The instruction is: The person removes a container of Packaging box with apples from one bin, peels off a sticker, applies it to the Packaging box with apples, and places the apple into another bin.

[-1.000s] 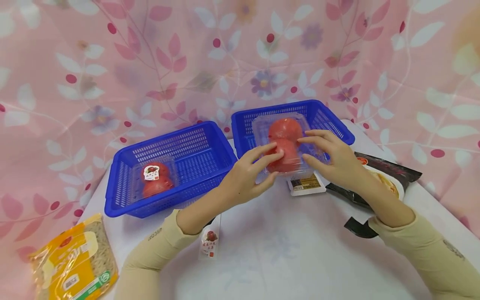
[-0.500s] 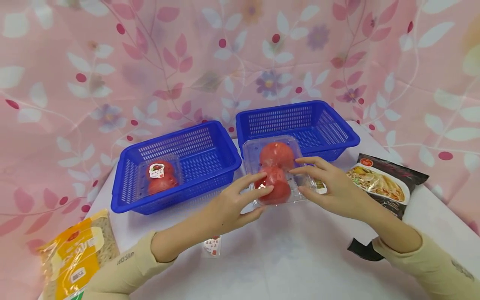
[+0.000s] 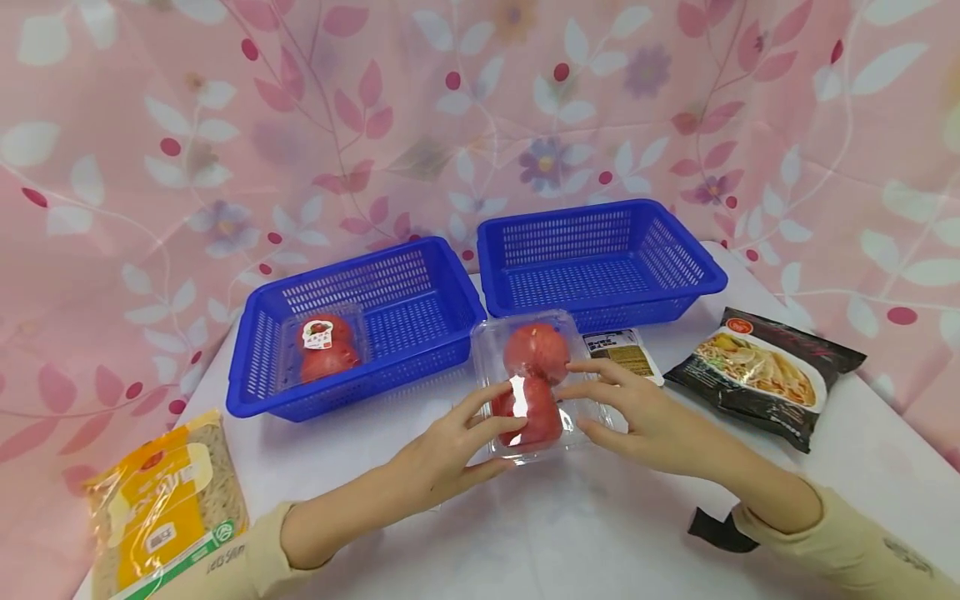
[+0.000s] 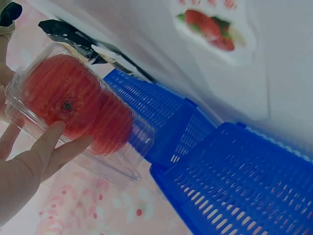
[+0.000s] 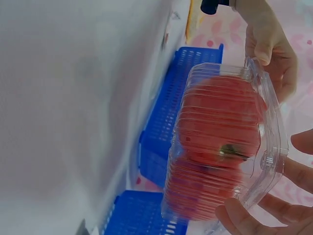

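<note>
Both hands hold a clear plastic box (image 3: pixel 480 350) of two red, tomato-like fruits (image 3: pixel 536 354) above the white table. My left hand (image 3: pixel 442 454) grips its left side, fingers over the top near the lower fruit. On the right side my right hand (image 3: pixel 645 417) holds the edge, fingertips by the fruits. In the right wrist view, the left thumb (image 5: pixel 264 51) lies against the box's rim and the ribbed underside shows. A similar box of fruit (image 3: pixel 326 350), with a white label on top, sits in the left blue basket (image 3: pixel 356 396).
A second blue basket (image 3: pixel 600 304) stands behind the held box. To the right are a small packet (image 3: pixel 622 354) and a black noodle bag (image 3: pixel 765 375). A yellow bag (image 3: pixel 165 508) lies at the left. A printed label (image 4: pixel 210 27) lies on the table.
Both hands have brought the box of fruit from over the right basket toward the person, down and slightly left. The small packet and noodle bag are now more exposed.
</note>
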The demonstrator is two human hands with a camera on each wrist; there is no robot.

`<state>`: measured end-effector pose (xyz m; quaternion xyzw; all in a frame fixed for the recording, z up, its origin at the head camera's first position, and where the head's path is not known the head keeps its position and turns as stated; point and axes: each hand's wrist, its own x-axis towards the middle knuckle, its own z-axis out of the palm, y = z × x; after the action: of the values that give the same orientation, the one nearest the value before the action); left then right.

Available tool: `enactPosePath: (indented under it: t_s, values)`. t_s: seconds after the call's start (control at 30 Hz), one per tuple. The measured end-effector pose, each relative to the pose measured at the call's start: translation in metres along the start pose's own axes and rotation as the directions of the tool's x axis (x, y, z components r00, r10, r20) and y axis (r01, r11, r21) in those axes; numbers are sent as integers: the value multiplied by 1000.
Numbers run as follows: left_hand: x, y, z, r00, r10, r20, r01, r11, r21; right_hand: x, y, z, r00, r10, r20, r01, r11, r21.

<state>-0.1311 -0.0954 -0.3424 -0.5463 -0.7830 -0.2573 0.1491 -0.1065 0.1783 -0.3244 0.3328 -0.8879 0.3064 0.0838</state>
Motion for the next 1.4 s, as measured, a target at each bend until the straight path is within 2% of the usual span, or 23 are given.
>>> enactPosePath:
  t_s: [0.17,0.33,0.57,0.77,0.93,1.03,1.13,1.23,1.3,1.4]
  values:
    - [-11,0,6,994,-95,47,97,995,-32,0,3,12,998,11,62,-11,1000,10]
    - [-18,-1,13,986,-137,92,142,989,-51,-3,6,21,991,43,128,-48,998,31]
    - [-24,0,16,964,-206,169,221,973,-73,-7,10,31,989,27,146,-33,999,34]
    - [-26,1,18,953,-218,211,226,974,-16,-11,9,32,985,39,169,-39,999,-4]
    - [-27,0,18,954,-194,229,188,981,47,-12,5,29,983,55,175,-43,996,-72]
    - [-29,1,15,947,-226,230,215,974,72,-12,5,29,989,39,144,-23,993,-112]
    - [-32,-2,9,929,-300,216,285,954,97,-10,6,30,997,1,78,11,987,-160]
    - [-39,-13,3,899,-384,211,363,922,133,-7,8,31,998,-55,7,56,983,-178]
    - [-46,-24,-1,859,-449,247,415,892,177,-5,9,32,996,-88,-20,84,981,-174]
    - [-58,-42,-6,781,-527,335,480,849,220,-3,10,32,993,-115,-36,108,980,-167]
